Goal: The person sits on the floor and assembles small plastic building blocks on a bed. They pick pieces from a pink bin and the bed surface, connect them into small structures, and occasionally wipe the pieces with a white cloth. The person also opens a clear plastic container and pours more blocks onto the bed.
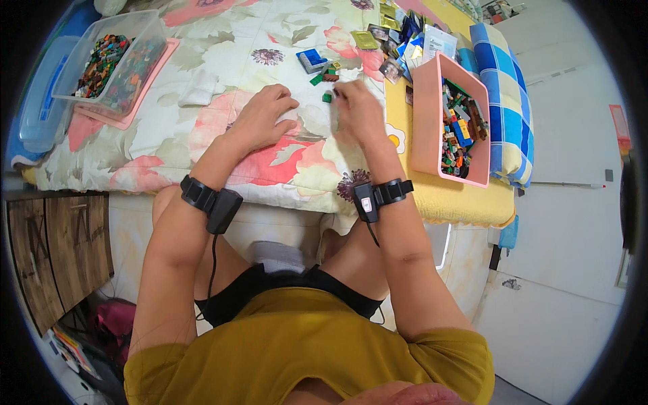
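My left hand (262, 120) rests over the flowered bedspread, fingers apart and slightly curled, with nothing visible in it. To its right, my right hand (359, 111) is a little blurred, its fingertips drawn together around something small and dark that I cannot make out. Just left of those fingertips is a small green toy brick (327, 97); whether they touch it I cannot tell. Farther back lies a small group of joined or heaped bricks, with a blue and grey piece (311, 61) and green and brown pieces (329, 74).
At the right stands a pink bin (426, 121) of mixed bricks, beside a blue checked cushion (506, 101). A clear divided box (145, 27) of bricks sits at the far left on a pink tray (128, 123). Packets and cards (405, 47) lie at the back right.
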`<state>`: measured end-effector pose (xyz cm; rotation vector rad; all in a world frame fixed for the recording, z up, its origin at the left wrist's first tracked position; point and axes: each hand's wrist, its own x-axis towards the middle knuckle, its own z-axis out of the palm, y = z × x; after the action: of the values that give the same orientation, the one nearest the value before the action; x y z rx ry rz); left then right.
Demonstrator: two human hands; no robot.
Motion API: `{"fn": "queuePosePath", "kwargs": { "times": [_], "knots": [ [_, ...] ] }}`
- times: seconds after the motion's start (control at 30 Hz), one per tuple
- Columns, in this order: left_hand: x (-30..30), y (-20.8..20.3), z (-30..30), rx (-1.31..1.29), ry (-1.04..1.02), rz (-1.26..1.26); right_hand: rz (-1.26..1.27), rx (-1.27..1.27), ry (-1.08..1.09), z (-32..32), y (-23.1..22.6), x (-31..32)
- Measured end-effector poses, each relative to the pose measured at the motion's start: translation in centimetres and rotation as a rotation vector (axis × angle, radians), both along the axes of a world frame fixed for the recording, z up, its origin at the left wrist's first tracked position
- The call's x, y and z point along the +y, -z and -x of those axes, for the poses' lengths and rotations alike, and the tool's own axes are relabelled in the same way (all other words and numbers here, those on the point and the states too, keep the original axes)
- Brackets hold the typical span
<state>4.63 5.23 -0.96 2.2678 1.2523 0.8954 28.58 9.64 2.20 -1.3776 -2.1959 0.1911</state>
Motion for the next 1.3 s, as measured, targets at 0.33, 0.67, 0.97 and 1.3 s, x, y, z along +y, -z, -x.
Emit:
{"fn": "queuePosePath", "kwargs": {
  "times": [0.33,0.67,0.97,1.3],
  "knots": [
    [0.1,0.0,-0.4,-0.023,0.002,-0.039,0.079,0.01,0.068,-0.5,2.2,0.4],
    [-0.3,-0.4,-0.5,-0.059,-0.027,0.012,-0.839,0.31,0.373,-10.2,-5.2,3.2],
    [0.5,0.5,-0.3,-0.014,0.011,-0.186,-0.684,0.689,0.978,-19.7,-5.2,1.3],
    [0.2,0.2,-0.4,0.036,-0.01,-0.078,-0.702,0.296,0.3,-7.1,-4.9,0.1]
  ]
}}
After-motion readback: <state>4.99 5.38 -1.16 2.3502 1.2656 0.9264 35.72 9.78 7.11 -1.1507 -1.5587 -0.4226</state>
